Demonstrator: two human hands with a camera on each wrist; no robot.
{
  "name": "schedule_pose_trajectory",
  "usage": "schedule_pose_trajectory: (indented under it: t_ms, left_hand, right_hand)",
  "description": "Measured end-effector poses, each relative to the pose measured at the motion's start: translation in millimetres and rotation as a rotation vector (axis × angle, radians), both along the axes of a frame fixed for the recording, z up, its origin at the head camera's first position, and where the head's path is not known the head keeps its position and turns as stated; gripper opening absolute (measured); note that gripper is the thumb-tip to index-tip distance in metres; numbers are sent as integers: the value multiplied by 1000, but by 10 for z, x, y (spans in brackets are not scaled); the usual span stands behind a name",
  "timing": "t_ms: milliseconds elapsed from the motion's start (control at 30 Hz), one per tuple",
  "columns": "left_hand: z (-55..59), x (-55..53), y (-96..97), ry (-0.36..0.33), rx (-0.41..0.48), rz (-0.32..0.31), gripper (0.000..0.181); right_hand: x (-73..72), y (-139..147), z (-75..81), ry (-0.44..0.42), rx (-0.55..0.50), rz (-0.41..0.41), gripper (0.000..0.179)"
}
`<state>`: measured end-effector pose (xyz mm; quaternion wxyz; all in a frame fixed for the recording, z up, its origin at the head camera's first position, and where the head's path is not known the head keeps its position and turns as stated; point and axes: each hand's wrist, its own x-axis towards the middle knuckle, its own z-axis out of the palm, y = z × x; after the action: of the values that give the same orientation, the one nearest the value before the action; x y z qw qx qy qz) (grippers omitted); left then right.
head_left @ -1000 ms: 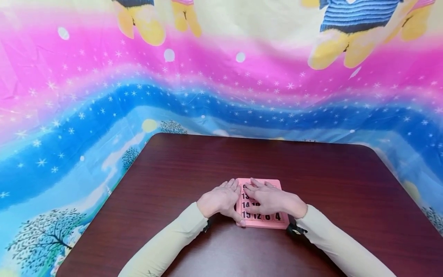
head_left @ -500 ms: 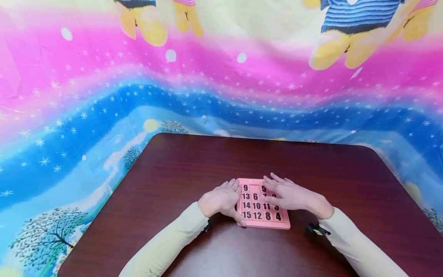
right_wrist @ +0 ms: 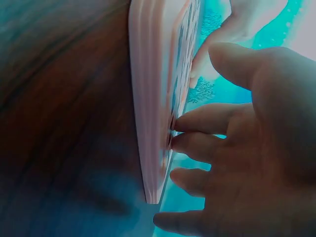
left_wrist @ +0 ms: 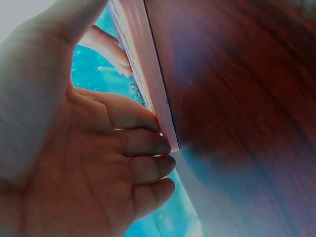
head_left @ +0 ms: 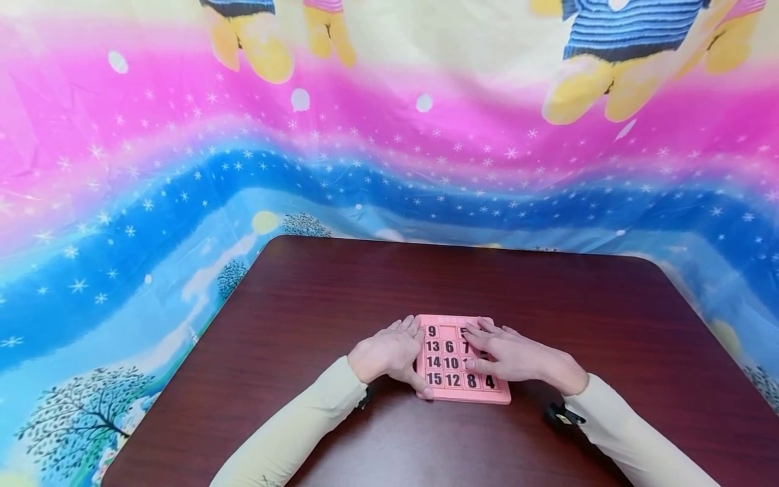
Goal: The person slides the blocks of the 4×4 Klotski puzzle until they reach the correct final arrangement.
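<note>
A pink number slide puzzle (head_left: pixel 451 363) lies flat on the table. Its empty slot is in the far row, between the 9 and the 5. My left hand (head_left: pixel 389 353) rests along the puzzle's left side, with the thumb at the near left corner; in the left wrist view its fingers (left_wrist: pixel 145 143) meet the side wall. Over the right half is my right hand (head_left: pixel 517 353), fingers extended and spread, hiding several tiles at the right. In the right wrist view, the index and middle fingertips (right_wrist: pixel 178 143) are right at the numbered face.
The dark wooden table (head_left: pixel 341 291) has rounded far corners. A colourful cloth backdrop (head_left: pixel 389 155) with snowflakes and cartoon figures hangs behind it and along its sides. Black wrist straps (head_left: pixel 562 414) show at the pale sleeves (head_left: pixel 633 426).
My right hand has moved right from the puzzle's middle, uncovering the left tiles and the empty slot. Since half a second ago its fingers have lowered toward the tiles. The left hand stays put.
</note>
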<state>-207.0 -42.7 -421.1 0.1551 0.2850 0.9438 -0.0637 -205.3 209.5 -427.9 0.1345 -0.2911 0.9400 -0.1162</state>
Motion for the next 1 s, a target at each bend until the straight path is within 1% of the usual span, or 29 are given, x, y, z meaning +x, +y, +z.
schedule_pose_trajectory:
  t_ms: [200,400,500,633,833,1000]
  left_hand:
    - [3,1,4,-8,3,3,126]
    - [8,-3,4,-6,9,-6,125]
    - [4,-9,4,-5,9,-9,125]
    - [2,-15,-7,-15,13,-2,126]
    - [1,-9,-8,-17,19,-1,126]
    - [0,-5,1,-1,6,-13,126]
  right_hand:
    - [7,-40,-4,44,19,7,73]
    - [26,-185,-5,94,32,47,70]
    - [16,-273,-10,96,38,61,72]
    - [-3,-339,-15,83,51,60,74]
    - [31,-269,-20,104,37,59,73]
    - [95,-115,2,97,40,8,76]
